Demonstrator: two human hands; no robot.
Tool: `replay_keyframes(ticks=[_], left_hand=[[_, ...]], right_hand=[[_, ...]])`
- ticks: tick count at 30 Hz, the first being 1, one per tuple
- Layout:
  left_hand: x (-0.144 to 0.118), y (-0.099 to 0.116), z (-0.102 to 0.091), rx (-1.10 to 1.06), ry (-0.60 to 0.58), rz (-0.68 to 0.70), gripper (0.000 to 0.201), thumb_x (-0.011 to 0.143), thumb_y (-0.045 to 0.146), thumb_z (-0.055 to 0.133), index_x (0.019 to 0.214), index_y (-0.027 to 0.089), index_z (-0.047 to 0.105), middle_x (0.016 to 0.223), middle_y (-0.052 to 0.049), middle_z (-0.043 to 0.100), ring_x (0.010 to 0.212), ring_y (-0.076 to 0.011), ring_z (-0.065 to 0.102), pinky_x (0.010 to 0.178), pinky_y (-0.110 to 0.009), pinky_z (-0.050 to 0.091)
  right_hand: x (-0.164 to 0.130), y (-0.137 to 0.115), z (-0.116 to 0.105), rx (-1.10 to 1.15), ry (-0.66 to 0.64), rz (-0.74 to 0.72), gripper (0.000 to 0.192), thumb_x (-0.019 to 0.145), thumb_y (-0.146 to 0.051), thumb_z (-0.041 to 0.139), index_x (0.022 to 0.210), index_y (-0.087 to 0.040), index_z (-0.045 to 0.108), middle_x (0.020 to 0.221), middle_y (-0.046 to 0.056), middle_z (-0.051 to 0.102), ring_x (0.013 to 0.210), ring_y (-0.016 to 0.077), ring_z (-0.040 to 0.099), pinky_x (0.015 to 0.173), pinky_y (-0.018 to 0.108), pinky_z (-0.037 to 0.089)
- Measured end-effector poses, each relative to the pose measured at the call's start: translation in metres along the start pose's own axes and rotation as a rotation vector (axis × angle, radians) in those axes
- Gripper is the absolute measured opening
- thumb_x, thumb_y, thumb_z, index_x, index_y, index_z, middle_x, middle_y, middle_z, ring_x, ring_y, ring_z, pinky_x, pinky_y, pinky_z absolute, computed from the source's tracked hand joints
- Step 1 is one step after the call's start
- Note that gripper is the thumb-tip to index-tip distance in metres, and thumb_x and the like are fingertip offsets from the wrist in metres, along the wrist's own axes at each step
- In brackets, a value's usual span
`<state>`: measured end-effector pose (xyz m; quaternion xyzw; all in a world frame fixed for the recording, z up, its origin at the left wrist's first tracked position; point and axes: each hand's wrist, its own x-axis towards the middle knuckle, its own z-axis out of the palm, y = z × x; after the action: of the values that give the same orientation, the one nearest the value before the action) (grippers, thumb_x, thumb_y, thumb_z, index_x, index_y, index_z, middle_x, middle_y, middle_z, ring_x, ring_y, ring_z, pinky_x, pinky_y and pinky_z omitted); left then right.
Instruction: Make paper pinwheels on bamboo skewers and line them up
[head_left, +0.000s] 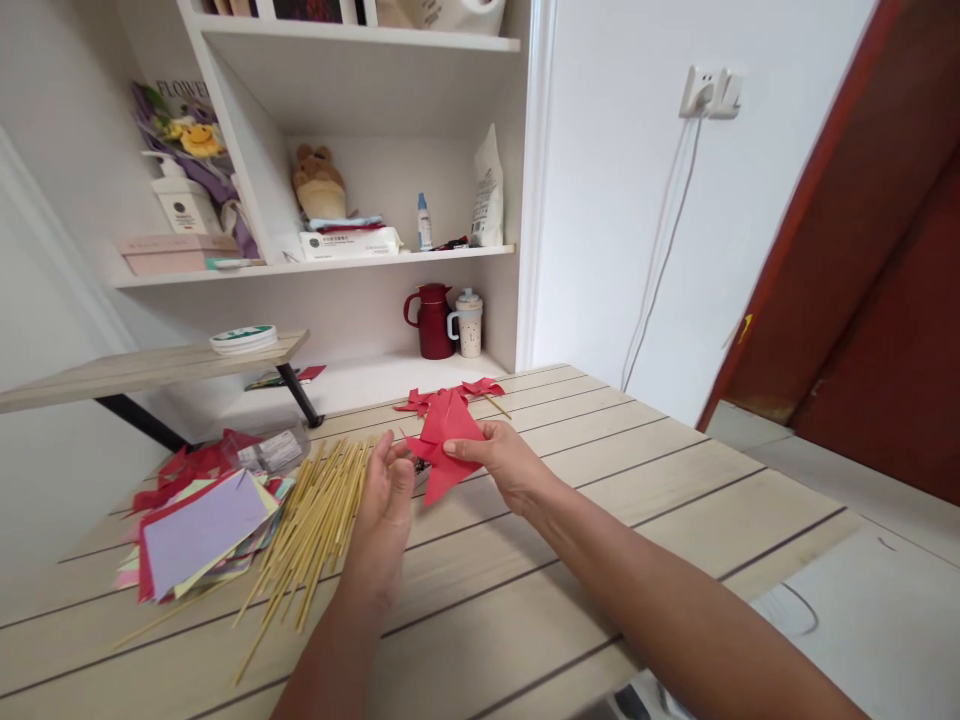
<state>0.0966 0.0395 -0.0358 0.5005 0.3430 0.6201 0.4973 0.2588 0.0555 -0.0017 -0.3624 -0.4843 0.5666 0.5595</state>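
1. R hand: thumb + fingers pinching red folded paper at R side.
2. Paper pos.: approx. mid-view, held above table, in front of other red pieces.
3. L hand: part. spread, thumb apart from fingers, just beside paper's L side; contact, can't tell.
4. Thin sticks: loose pile, L of L hand.
5. Coloured sheets: stacked, lilac on top, L of sticks.
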Motion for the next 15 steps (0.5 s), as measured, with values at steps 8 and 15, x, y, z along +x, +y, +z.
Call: replay_keyframes(ticks=[8,15], left_hand=[[-0.0027,0.0107,0.0118,0.024,0.003,-0.156,0.051,0.07,0.035,0.083,0.115,0.017,0.067,0.12,-0.012,0.07,0.114,-0.0256,0.064,0.104,-0.04,0.046],[-0.0003,0.0059,0.0096,-0.038,0.077,-0.158,0.042,0.068,0.034,0.084,0.104,0.017,0.071,0.11,-0.009,0.075,0.101,-0.021,0.07,0.097,-0.037,0.051]], right_hand=[[-0.0058,-0.0014,0.0058,-0.019,-0.008,0.013,0.021,0.061,-0.027,0.081,0.077,-0.013,0.075,0.074,0.005,0.073,0.067,0.0159,0.06,0.068,0.03,0.043],[-0.0066,0.0016,0.0082,-0.029,-0.024,0.023,0.024,0.06,-0.03,0.081,0.076,-0.014,0.074,0.074,0.004,0.072,0.066,0.0158,0.061,0.069,0.03,0.045]])
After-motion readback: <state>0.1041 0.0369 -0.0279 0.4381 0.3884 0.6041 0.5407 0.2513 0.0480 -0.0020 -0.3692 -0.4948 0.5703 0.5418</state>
